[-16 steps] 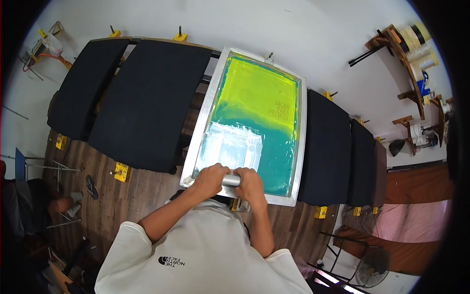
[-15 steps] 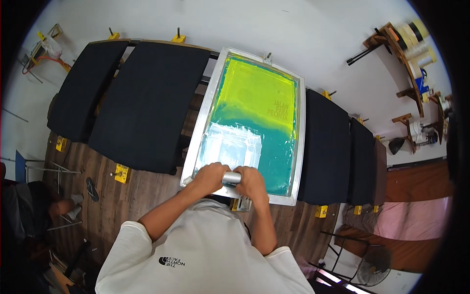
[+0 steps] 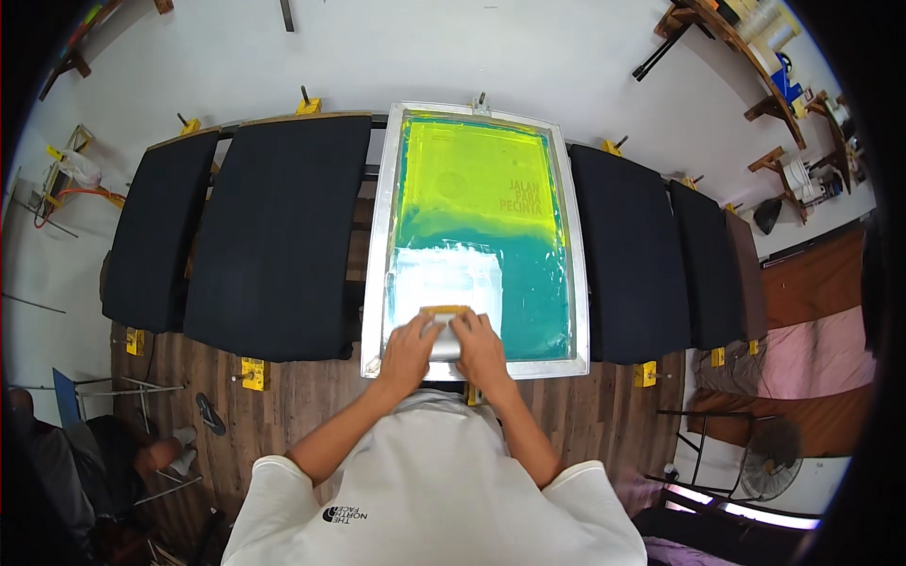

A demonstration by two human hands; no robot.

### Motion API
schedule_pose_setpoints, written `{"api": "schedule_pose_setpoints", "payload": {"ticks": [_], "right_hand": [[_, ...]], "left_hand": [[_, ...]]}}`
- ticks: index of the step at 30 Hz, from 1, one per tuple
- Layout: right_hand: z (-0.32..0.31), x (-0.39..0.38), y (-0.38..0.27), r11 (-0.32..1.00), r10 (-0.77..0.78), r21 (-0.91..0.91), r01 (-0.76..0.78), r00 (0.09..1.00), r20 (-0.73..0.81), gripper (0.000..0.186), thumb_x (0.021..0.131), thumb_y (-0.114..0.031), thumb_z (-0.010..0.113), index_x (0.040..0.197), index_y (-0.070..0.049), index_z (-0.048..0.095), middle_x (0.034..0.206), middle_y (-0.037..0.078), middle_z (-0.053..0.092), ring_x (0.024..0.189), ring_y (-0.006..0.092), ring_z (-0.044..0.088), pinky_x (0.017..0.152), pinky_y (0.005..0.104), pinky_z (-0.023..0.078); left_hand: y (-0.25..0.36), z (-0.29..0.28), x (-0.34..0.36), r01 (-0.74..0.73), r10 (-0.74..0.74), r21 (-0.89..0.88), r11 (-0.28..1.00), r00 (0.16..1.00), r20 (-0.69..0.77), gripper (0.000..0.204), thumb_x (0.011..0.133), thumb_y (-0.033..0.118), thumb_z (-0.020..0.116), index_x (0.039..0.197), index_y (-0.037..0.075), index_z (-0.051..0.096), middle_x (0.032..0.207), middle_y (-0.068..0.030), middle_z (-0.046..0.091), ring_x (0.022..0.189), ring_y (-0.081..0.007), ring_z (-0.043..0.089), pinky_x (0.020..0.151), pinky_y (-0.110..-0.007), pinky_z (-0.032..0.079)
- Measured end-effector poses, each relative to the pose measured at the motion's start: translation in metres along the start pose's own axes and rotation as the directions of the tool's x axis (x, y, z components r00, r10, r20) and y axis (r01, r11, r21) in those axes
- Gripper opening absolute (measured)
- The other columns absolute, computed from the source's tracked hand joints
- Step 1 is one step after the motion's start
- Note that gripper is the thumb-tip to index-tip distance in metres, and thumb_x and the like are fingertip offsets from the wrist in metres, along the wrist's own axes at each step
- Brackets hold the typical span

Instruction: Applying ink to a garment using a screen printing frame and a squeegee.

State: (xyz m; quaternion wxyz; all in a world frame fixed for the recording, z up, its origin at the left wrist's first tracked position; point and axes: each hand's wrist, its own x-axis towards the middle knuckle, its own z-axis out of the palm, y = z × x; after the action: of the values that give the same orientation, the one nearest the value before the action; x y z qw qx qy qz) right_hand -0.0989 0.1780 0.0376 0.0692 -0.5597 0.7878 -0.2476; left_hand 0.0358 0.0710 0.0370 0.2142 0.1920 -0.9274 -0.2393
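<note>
Both my hands grip a squeegee [image 3: 444, 341] with a silver metal holder and a yellowish blade edge on its far side. My left hand [image 3: 407, 351] is closed on its left end and my right hand [image 3: 480, 352] on its right end. They are over the near part of a silk screen with a silver metal frame [image 3: 379, 236]. Yellow-green ink [image 3: 462, 160] covers the far half of the mesh, where some lettering shows through. The near half is teal [image 3: 536, 302], with a bright glare patch at left. Whether the blade touches the mesh I cannot tell.
Black fabric-covered boards stand in a row left [image 3: 283, 236] and right [image 3: 628, 255] of the screen. Yellow clamps [image 3: 253, 374] stick out along their ends. At far left a person's legs [image 3: 165, 453] show. A fan [image 3: 769, 462] stands at lower right.
The squeegee has tilted in my hands, so its yellowish blade edge now shows beyond the holder. My grip has shifted with it. The whole view has turned, and the screen appears straighter.
</note>
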Motion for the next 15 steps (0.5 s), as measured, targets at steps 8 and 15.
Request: {"api": "schedule_pose_setpoints", "payload": {"ticks": [8, 15], "right_hand": [[-0.048, 0.058, 0.006, 0.996, 0.083, -0.049, -0.070, 0.920, 0.383, 0.031, 0.069, -0.009, 0.065, 0.100, -0.012, 0.070, 0.090, 0.016, 0.072, 0.087, 0.0364, 0.069, 0.075, 0.0480, 0.056], [-0.037, 0.111, 0.022, 0.985, 0.164, -0.092, -0.144, 0.949, 0.269, 0.033, 0.067, -0.009, 0.073, 0.100, -0.010, 0.070, 0.095, 0.015, 0.070, 0.093, 0.0338, 0.068, 0.078, 0.0446, 0.056]], "left_hand": [[-0.006, -0.040, 0.063, 0.196, -0.176, 0.007, 0.980, 0.862, 0.476, 0.040, 0.072, -0.004, 0.060, 0.108, 0.009, 0.071, 0.094, -0.0197, 0.071, 0.089, -0.0388, 0.067, 0.083, -0.045, 0.052], [-0.024, -0.025, 0.103, 0.194, -0.182, -0.023, 0.981, 0.949, 0.256, 0.044, 0.071, -0.010, 0.057, 0.109, 0.005, 0.071, 0.100, -0.0232, 0.069, 0.097, -0.0403, 0.066, 0.087, -0.044, 0.052]]}}
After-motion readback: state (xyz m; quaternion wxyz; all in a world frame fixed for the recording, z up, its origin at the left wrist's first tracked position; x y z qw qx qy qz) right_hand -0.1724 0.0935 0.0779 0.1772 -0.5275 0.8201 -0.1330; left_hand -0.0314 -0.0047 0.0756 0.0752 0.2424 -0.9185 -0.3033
